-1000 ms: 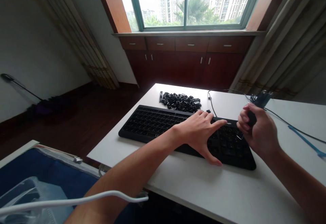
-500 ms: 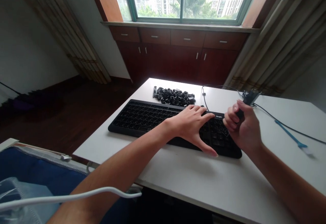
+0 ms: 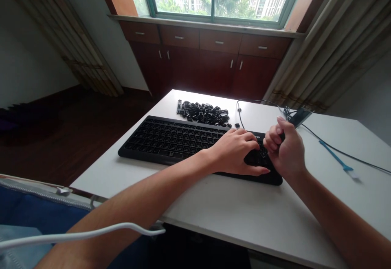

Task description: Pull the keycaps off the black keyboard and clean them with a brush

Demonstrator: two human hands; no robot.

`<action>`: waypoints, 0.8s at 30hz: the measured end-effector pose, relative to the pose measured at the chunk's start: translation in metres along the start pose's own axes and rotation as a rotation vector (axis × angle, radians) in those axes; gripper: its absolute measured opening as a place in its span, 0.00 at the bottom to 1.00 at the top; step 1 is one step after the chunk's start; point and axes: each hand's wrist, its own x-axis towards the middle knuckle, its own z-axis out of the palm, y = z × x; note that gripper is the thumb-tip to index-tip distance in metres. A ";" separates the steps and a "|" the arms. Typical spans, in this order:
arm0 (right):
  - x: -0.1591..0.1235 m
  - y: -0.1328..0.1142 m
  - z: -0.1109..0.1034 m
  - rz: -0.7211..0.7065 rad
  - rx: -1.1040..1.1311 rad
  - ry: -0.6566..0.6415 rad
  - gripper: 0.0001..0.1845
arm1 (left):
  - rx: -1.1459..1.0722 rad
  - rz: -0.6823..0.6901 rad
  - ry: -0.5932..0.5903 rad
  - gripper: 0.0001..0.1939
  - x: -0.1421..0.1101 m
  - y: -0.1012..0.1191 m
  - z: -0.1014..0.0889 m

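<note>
A black keyboard lies on the white table, its keycaps removed over much of the left and middle. My left hand rests across its right part, thumb stretched apart from the fingers, holding nothing. Over the keyboard's right end my right hand is closed round a dark tool, whose flat, partly see-through end sticks up past the thumb. The fist hides the tool's middle, and its lower end is hard to make out against the keys. Behind the keyboard sits a pile of loose black keycaps.
A thin black cable curves across the table's right side. Close to it lies a blue brush with a pale head. Single keycaps lie near the pile. A white cord crosses the lower left, above my left forearm.
The view has shifted, so the table sits further left. My left hand has moved right along the keyboard, closer to my right hand, its fingers drawn nearer together. My right hand keeps the tool.
</note>
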 end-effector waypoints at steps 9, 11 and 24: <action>0.002 0.009 -0.003 -0.006 -0.027 -0.003 0.22 | -0.114 -0.146 0.035 0.40 0.002 0.004 0.006; 0.001 0.011 -0.002 -0.048 -0.090 -0.019 0.23 | -0.128 -0.150 0.041 0.45 0.002 0.004 0.006; 0.002 0.010 -0.006 0.121 -0.183 -0.176 0.22 | -0.137 -0.167 0.073 0.53 0.003 0.003 0.008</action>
